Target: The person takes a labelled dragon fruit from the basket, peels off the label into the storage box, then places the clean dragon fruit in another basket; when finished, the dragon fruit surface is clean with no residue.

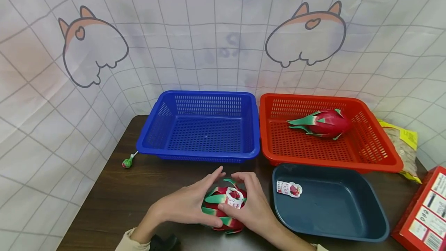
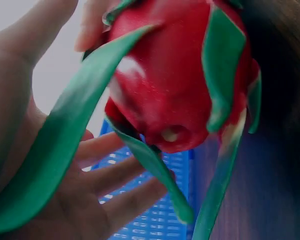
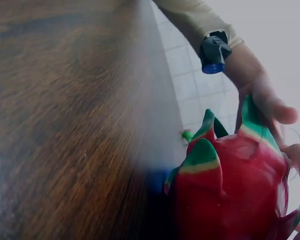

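Observation:
A red toy-like dragon fruit (image 1: 212, 206) with green scales lies on the table before me, a round white label (image 1: 235, 195) on its top. My left hand (image 1: 184, 205) holds its left side, thumb low and fingers reaching around the far side. From the right, my right hand (image 1: 253, 209) grips it, the thumb at the label's lower edge. In the left wrist view the fruit's (image 2: 170, 75) long green leaves hang in front of my spread fingers. The right wrist view shows the fruit (image 3: 240, 190) with the other hand behind it.
A blue basket (image 1: 198, 154) and a red basket (image 1: 334, 164) holding another dragon fruit (image 1: 331, 124) stand behind. At right is a dark tray (image 1: 331, 208) with a dragon-fruit label (image 1: 289, 189) in it. A lollipop (image 1: 127, 162), a yellow bag (image 1: 400, 146) and a red box (image 1: 423, 212) lie around.

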`<state>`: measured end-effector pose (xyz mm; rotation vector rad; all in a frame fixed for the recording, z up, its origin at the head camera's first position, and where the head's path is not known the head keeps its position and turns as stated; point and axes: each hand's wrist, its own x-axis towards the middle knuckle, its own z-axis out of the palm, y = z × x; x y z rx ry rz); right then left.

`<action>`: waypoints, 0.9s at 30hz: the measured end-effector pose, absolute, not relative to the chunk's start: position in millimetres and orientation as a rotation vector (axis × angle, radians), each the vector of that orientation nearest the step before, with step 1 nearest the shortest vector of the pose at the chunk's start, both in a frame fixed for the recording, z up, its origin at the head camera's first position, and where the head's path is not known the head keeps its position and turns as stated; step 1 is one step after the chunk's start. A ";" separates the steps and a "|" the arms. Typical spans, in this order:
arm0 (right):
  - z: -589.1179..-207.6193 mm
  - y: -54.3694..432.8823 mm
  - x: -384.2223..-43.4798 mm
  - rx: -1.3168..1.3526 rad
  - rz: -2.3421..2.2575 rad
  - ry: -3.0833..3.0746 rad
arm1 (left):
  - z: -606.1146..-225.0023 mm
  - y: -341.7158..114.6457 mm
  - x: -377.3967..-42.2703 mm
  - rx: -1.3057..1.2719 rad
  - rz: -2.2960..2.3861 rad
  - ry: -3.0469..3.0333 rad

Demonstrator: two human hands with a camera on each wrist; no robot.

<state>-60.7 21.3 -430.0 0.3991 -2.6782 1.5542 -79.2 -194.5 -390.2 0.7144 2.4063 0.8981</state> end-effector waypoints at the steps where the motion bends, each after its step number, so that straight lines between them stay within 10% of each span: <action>1: -430.5 21.7 -60.3 0.426 1.512 -2.661 | -391.8 -194.1 -79.1 0.718 0.857 2.417; 27: -427.4 30.3 -60.1 0.729 1.098 -2.577 | -402.2 -187.1 -79.2 0.850 0.841 2.431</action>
